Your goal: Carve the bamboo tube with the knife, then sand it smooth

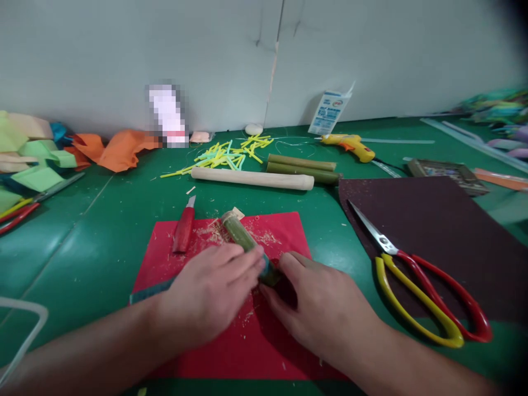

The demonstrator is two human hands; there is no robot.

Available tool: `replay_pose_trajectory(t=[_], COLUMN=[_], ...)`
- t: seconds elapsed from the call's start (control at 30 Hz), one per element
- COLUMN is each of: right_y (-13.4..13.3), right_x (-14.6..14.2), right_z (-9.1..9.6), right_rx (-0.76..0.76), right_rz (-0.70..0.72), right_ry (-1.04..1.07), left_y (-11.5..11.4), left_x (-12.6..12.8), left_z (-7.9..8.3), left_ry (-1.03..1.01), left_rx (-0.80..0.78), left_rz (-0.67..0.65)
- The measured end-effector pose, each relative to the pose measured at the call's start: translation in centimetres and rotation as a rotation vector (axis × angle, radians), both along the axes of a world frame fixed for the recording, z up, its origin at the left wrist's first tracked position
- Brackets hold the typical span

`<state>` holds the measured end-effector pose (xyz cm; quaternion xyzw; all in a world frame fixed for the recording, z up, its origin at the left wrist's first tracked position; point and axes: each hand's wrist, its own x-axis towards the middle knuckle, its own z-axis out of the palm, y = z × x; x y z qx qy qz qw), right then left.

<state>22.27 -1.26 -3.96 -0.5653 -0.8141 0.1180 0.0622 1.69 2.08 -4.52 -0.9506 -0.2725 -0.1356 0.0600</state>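
Note:
A green bamboo tube (pixel 241 232) lies slantwise over a red sheet (pixel 198 363), its far end resting among shavings. My left hand (pixel 218 286) is closed over the tube's middle, fingers pressed together. Around the near end curl the fingers of my right hand (pixel 317 300), holding it. A bluish patch shows on the tube between my hands; what it is I cannot tell. From under my left wrist pokes a flat blue-grey strip (pixel 152 290), its other end hidden. Left of the tube lies a red-handled craft knife (pixel 184 228), blade pointing away.
Red-and-yellow-handled scissors (pixel 406 269) lie on a dark brown sheet (pixel 429 220) at right. Beyond my hands are a pale peeled stick (pixel 251 179), green bamboo pieces (pixel 303 171), yellow-green strips (pixel 225 157) and a yellow glue gun (pixel 350 147). Orange paper (pixel 119 149) sits back left.

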Motion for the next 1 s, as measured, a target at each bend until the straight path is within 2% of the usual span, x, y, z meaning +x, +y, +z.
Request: replay_pose_trajectory(t=[0.07, 0.2, 0.33, 0.47, 0.57, 0.63, 0.73, 0.87, 1.0], right_y=[0.0, -0.1, -0.2, -0.1, -0.1, 0.0, 0.0, -0.1, 0.0], right_x=[0.1, 0.2, 0.2, 0.3, 0.2, 0.1, 0.1, 0.3, 0.2], right_z=[0.0, -0.1, -0.4, -0.5, -0.3, -0.2, -0.1, -0.2, -0.1], right_rx=[0.0, -0.009, -0.017, -0.012, -0.014, -0.016, -0.004, -0.001, -0.002], right_rz=[-0.007, -0.001, 0.003, -0.002, 0.005, 0.001, 0.006, 0.013, 0.004], right_ry=[0.001, 0.003, 0.016, 0.003, 0.02, 0.014, 0.006, 0.032, 0.011], left_y=[0.0, -0.1, -0.5, -0.8, -0.9, -0.9, -0.8, -1.1, -0.2], left_x=[0.0, -0.1, 0.1, 0.3, 0.4, 0.3, 0.2, 0.1, -0.3], left_z=[0.1, 0.3, 0.3, 0.3, 0.3, 0.3, 0.2, 0.1, 0.3], left_ry=[-0.014, -0.06, -0.025, -0.057, 0.021, -0.012, -0.032, 0.029, -0.028], left_rx=[-0.003, 0.143, 0.06, 0.129, 0.068, 0.067, 0.116, 0.058, 0.156], left_rz=[-0.021, 0.079, 0.012, 0.08, 0.021, 0.002, 0.088, 0.014, 0.079])
